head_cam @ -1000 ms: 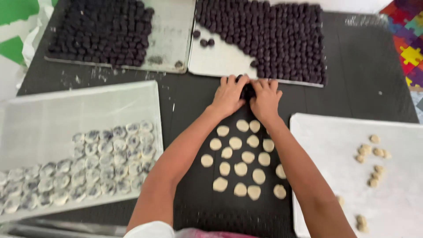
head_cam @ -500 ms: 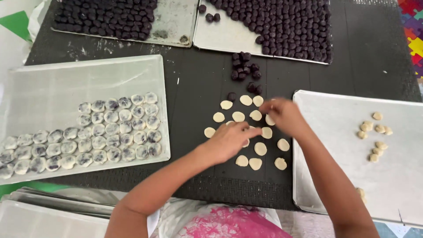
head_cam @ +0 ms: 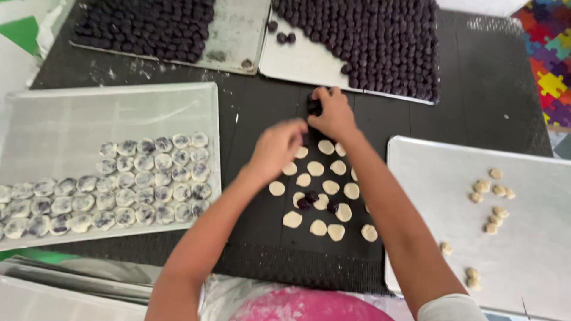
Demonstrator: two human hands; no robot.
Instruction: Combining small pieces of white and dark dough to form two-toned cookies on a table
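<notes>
Right hand (head_cam: 334, 113) pinches dark balls (head_cam: 313, 106) at twelve o'clock of the dough discs (head_cam: 315, 178) — left hand (head_cam: 275, 145) blurred, grip unclear.

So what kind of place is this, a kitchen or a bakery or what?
Probably a small food-making spot, like a home kitchen or bakery set up low on a dark mat. Metal trays hold rows of dark purple balls, pale dough discs lie on the mat, and another tray carries filled pieces.

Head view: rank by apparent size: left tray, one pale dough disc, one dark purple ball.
1. Left tray, by far the largest.
2. Pale dough disc.
3. Dark purple ball, somewhat smaller than the disc, though it lies farther from the camera, so that gap is unsure.
</notes>
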